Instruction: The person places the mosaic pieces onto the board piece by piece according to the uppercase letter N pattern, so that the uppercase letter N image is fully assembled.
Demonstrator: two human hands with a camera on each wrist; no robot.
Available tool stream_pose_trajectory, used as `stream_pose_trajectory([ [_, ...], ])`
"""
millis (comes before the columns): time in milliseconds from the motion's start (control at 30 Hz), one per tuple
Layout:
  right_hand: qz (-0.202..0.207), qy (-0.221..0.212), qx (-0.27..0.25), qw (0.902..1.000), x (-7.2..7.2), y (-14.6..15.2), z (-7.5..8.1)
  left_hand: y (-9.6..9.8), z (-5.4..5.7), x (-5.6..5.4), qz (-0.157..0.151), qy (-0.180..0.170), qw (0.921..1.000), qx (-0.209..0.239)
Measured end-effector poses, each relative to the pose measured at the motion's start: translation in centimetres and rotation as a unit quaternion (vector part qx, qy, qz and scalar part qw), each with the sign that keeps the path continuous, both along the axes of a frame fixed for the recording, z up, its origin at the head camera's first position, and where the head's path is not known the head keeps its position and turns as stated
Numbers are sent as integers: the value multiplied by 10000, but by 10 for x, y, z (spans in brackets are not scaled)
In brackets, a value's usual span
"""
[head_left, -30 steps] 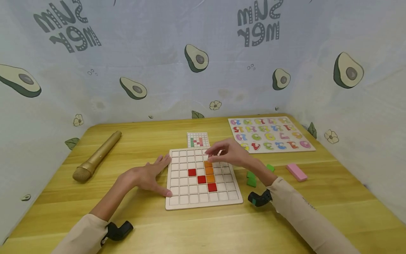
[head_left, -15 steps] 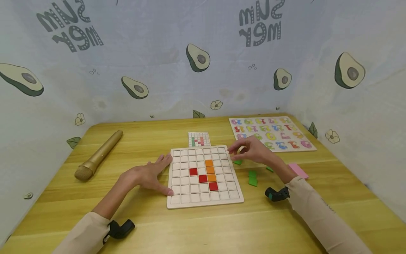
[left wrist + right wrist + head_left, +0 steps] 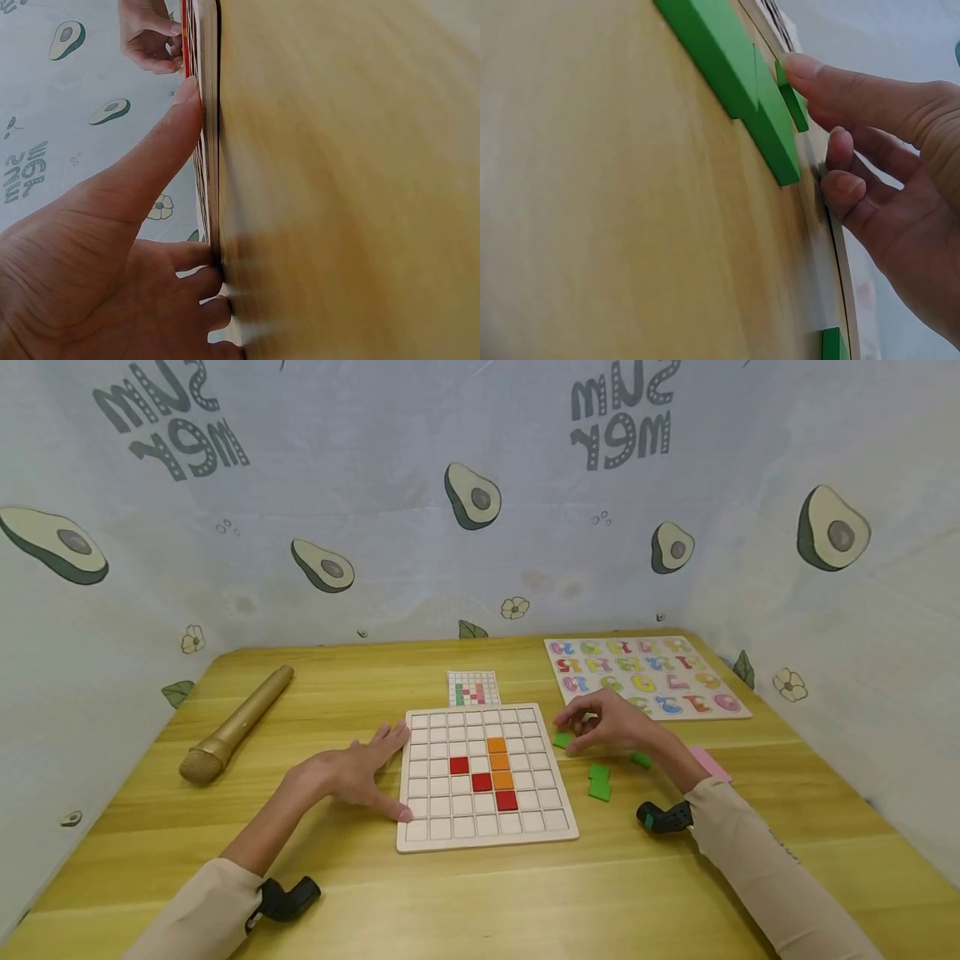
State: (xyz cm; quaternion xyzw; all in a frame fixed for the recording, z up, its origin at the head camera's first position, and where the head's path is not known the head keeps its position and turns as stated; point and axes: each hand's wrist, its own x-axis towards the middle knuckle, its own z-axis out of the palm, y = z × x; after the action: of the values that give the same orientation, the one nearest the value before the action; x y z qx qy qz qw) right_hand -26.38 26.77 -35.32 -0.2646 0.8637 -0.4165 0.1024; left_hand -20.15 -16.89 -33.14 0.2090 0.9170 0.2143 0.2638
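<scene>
The white grid board [image 3: 442,828] lies mid-table, with three red tiles [image 3: 482,782] and three orange tiles [image 3: 500,762] in its squares. My left hand [image 3: 348,778] rests along its left edge, thumb and fingers spread and fairly straight. In the left wrist view the thumb [image 3: 154,165] presses the board's edge. Beyond the board's right side, my right hand [image 3: 606,720] has its thumb and index finger around a green tile [image 3: 563,741] at the table top. The right wrist view shows the thumb against that green tile [image 3: 792,97], its other fingers curled.
More green tiles [image 3: 599,782] lie right of the board, another [image 3: 641,760] under the right wrist. A small pattern card [image 3: 473,688] sits behind the board. A number puzzle [image 3: 716,710] is at back right, a pink block [image 3: 708,763] before it. A gold microphone [image 3: 240,722] lies left.
My right hand has moved right from above the orange tiles, off the board, and down to the green tile beside it. My left hand keeps its place on the board.
</scene>
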Motion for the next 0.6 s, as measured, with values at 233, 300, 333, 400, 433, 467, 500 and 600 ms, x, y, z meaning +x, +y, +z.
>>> stream_pose_trajectory([
  [233,-130,-10,53,9999,-1,1,-1,1,1,0,63,20,10000,-19],
  [300,-127,-16,16,9999,-1,1,-1,1,1,0,56,27,10000,-10],
  [333,-126,-17,10,9999,-1,0,-1,2,1,1,59,23,10000,-7],
  [400,-136,19,36,9999,-1,0,-1,2,1,1,53,33,10000,-5],
  [433,-154,45,57,9999,-1,0,-1,2,1,0,51,38,10000,-3],
  [467,-175,59,80,9998,-1,0,-1,2,1,0,52,37,10000,-6],
  [500,-185,99,126,9997,-1,-1,-1,1,0,0,50,24,10000,-4],
  [600,-254,251,259,9990,-1,-2,-2,0,0,-1,37,27,10000,-11],
])
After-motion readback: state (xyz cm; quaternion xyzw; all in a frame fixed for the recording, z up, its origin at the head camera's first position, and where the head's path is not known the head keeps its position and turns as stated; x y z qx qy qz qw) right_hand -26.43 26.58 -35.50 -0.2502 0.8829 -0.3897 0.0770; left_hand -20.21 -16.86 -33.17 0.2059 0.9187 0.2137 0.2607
